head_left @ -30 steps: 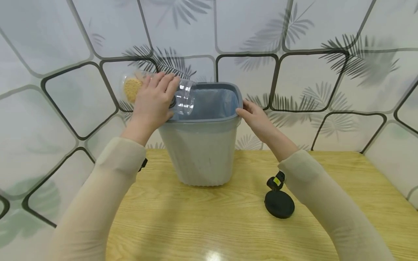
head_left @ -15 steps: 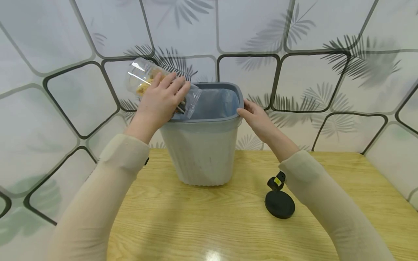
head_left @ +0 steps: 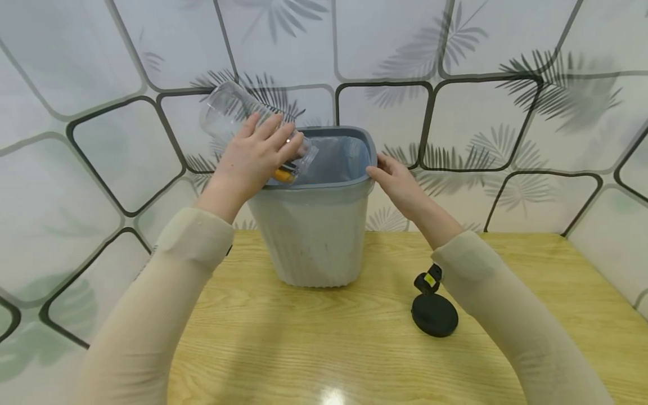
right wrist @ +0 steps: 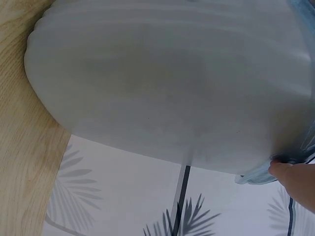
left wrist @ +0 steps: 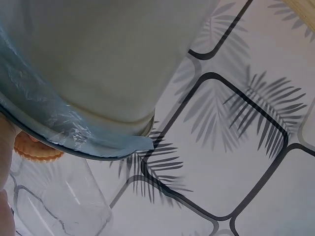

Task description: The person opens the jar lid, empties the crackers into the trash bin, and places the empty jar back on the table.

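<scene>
A clear plastic jar [head_left: 225,109] is tilted over the left side of the grey trash can [head_left: 316,236], its lower end inside the rim. My left hand [head_left: 248,160] grips the jar from above. Something orange and black [head_left: 284,173] shows at the jar's lower end, too small to name. In the left wrist view a scalloped orange-brown piece [left wrist: 38,148], like a biscuit, sits by the fingers and the clear jar [left wrist: 64,201]. My right hand [head_left: 400,188] pinches the can's right rim, thumb on the outside. A blue bag [head_left: 336,157] lines the can.
The can stands upright on a wooden table [head_left: 304,349] near the patterned wall [head_left: 486,124]. A black round-based stand [head_left: 434,315] lies right of the can, close to the right sleeve. A small dark object [head_left: 229,250] shows partly behind the left sleeve.
The left hand has tipped the jar further, raising its far end, and shifted slightly right. Yellow contents have moved from the raised end towards the can. The right hand stays put.
</scene>
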The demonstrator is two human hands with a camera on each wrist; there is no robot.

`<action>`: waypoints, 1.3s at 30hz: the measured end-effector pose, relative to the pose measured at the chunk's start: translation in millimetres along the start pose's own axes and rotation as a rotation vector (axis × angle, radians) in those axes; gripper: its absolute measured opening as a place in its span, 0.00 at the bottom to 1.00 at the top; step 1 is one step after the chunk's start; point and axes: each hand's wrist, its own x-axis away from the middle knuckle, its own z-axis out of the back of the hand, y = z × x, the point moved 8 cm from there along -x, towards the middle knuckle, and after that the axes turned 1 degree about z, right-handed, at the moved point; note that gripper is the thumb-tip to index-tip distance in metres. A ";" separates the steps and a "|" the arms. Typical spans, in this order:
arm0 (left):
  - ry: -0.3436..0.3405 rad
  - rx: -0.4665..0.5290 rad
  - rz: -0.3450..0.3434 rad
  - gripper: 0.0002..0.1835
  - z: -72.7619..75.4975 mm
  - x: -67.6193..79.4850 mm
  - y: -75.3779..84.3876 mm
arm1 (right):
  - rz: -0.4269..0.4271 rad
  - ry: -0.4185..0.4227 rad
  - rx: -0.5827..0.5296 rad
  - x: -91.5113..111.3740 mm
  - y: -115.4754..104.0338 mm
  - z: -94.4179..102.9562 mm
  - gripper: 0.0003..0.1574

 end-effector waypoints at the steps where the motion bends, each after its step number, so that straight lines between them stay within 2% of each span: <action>1: -0.004 -0.003 -0.006 0.33 0.0 -0.1 0.5 | 0.001 0.001 -0.001 -0.3 0.0 -0.1 0.40; 8: -0.031 -0.029 -0.055 0.36 -0.1 -0.6 4.2 | 0.001 -0.002 -0.009 -1.0 -0.5 -0.5 0.38; 14: -0.099 -0.062 -0.095 0.41 -2.4 -0.4 7.4 | -0.010 0.000 0.000 -0.6 0.1 -0.5 0.38; 20: -0.137 -0.153 -0.154 0.38 -3.9 -1.8 13.1 | -0.005 -0.001 0.007 -0.3 -0.4 -0.6 0.40; 24: -0.135 -0.244 -0.227 0.33 -4.9 -5.0 20.6 | 0.003 -0.004 0.000 -0.7 -1.3 -1.1 0.39; 30: -0.079 -0.368 -0.334 0.24 -5.5 -8.9 32.7 | 0.014 -0.001 -0.001 -1.0 -2.7 -1.2 0.39; 32: -0.061 -0.404 -0.364 0.23 -5.7 -9.0 36.0 | 0.012 0.003 0.001 -0.8 -2.7 -0.8 0.39; 39: -0.079 -0.489 -0.450 0.23 -9.6 -8.4 44.5 | -0.001 0.000 0.000 -0.5 -1.3 -0.5 0.40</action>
